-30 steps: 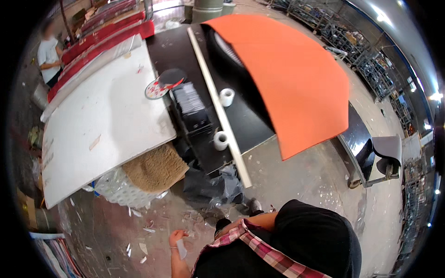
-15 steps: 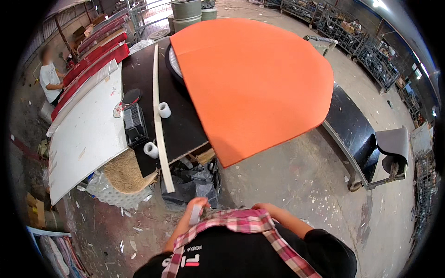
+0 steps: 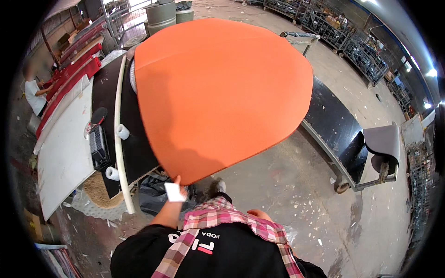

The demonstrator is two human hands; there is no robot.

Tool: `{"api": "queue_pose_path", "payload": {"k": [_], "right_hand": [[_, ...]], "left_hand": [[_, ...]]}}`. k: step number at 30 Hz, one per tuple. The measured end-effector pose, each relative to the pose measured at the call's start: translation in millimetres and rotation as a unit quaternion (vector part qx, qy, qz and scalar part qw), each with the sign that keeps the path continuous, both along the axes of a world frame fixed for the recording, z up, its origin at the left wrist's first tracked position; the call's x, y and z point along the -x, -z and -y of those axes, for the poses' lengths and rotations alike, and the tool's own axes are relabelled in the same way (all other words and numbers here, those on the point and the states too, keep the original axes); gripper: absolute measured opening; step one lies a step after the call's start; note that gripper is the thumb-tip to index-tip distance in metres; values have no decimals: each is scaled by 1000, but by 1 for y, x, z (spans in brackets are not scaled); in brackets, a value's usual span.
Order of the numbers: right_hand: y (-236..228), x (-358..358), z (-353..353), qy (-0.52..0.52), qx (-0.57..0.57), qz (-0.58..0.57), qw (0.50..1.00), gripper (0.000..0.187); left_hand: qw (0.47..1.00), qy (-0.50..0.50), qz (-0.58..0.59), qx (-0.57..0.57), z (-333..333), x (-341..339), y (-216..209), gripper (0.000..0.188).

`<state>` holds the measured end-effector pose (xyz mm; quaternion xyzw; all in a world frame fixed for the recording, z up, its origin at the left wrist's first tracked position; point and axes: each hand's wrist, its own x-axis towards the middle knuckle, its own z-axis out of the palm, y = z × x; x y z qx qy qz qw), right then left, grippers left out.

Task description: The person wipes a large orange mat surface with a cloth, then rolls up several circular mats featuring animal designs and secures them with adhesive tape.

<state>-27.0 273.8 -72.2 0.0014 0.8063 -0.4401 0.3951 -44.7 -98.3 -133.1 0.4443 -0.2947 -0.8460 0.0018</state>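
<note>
While orange sheeting overlaps the table, 2 white rolls sit nearby.

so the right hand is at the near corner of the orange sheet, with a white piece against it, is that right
Not quite: the head view shows it is the left hand, not the right, at the near corner of the orange sheet, with a white piece against it.

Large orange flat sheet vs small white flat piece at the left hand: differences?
Size: the large orange flat sheet fills much of the view; the small white flat piece covers little.
Outline: sheet broadly curved; piece roughly four-sided.
Place: sheet spreads over the black tabletop; piece is at the left hand.
Both look flat.
</note>
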Motion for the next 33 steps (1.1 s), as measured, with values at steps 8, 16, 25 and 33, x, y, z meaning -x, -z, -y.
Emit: {"api": "queue_pose_path", "payload": {"k": [8,16,25,33], "right_hand": [[-46,153,21,-72,57,-61,994,37],[-192,261,199,-231,271,-472,806,58],[-208,354,186,47,424,-127,895,25],[-220,385,160,-16,455,-51,889,27]], "left_hand": [[865,60,-54,495,99,18,-148,24],[870,-231,-243,361,-5,246,-247,22],[892,95,-229,379,-67,242,-249,19],[892,134,-260,344,-98,247,-265,16]]}}
